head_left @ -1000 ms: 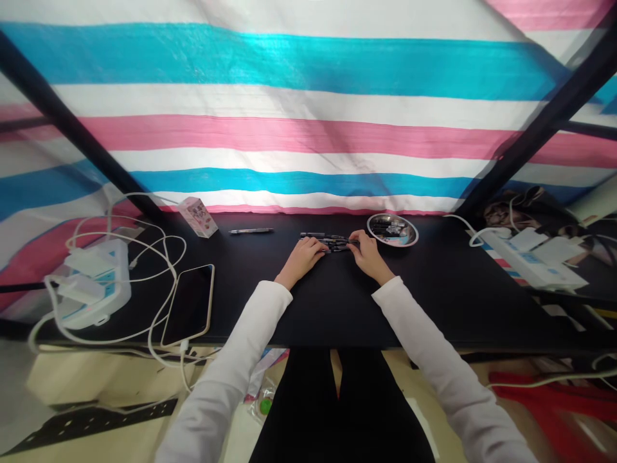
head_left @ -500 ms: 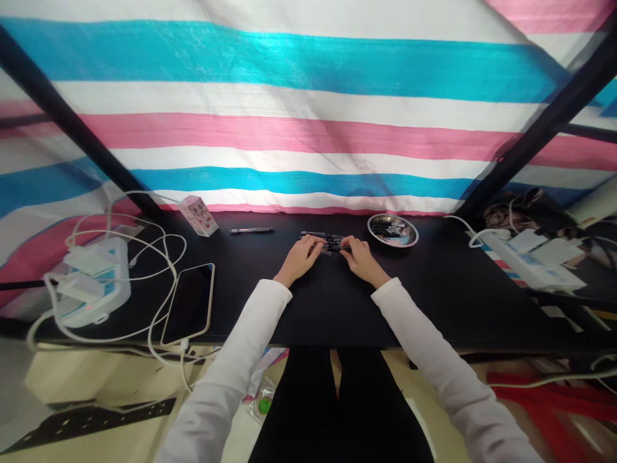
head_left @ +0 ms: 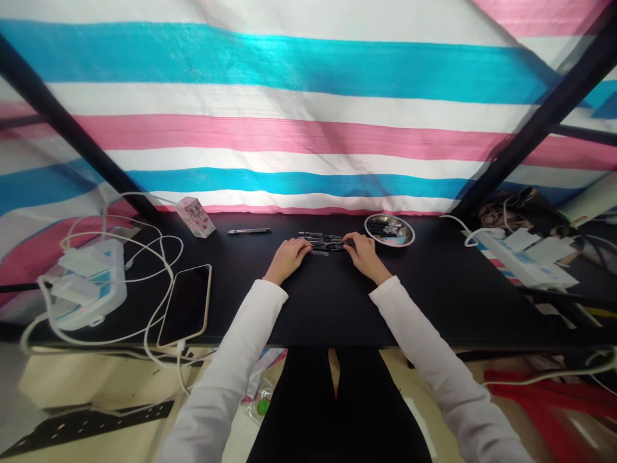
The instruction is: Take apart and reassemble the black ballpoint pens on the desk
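Observation:
A small pile of several black pens [head_left: 324, 242] lies near the far edge of the black table [head_left: 337, 296]. My left hand [head_left: 287, 254] rests at the left end of the pile, its fingers curled against the pens. At the right end sits my right hand [head_left: 362, 252], fingers bent and touching the pen tips. The two hands press the pile from either side. Another single black pen [head_left: 249, 231] lies apart, further left on the table.
A round metal dish [head_left: 389, 229] stands right of the pens. A small pink box [head_left: 195, 217] is at the back left. A phone [head_left: 186, 313] on a white cable and a power strip [head_left: 84, 288] lie left; another power strip [head_left: 523, 265] right. A striped cloth hangs behind.
My right hand slid left, then back a little right along the pens. My left hand drew slightly left, uncovering more of the pile between the hands.

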Tool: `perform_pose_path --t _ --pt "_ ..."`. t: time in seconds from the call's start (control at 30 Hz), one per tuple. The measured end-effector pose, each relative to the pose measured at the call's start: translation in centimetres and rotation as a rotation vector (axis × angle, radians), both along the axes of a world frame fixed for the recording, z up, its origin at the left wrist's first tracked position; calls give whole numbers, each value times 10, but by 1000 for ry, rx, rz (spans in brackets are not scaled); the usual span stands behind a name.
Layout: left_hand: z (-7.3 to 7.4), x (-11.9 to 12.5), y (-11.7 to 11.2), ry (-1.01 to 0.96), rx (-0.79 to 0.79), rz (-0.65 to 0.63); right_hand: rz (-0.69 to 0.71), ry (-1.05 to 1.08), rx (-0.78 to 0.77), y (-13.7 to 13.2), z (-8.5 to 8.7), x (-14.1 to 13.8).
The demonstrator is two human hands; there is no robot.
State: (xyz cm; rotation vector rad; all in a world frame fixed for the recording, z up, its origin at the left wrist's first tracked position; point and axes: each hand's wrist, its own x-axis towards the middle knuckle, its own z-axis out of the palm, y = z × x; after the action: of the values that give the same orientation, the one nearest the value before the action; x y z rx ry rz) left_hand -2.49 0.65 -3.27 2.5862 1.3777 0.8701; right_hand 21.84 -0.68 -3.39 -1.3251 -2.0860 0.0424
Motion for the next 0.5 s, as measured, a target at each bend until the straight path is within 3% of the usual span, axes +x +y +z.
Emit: perform_pose_path --t 0.33,0.5 --pt "0 -3 0 -14 17 5 22 -169 -29 -2 -6 -1" --pt "0 1 -3 25 14 -61 39 -76 -7 -8 1 -10"
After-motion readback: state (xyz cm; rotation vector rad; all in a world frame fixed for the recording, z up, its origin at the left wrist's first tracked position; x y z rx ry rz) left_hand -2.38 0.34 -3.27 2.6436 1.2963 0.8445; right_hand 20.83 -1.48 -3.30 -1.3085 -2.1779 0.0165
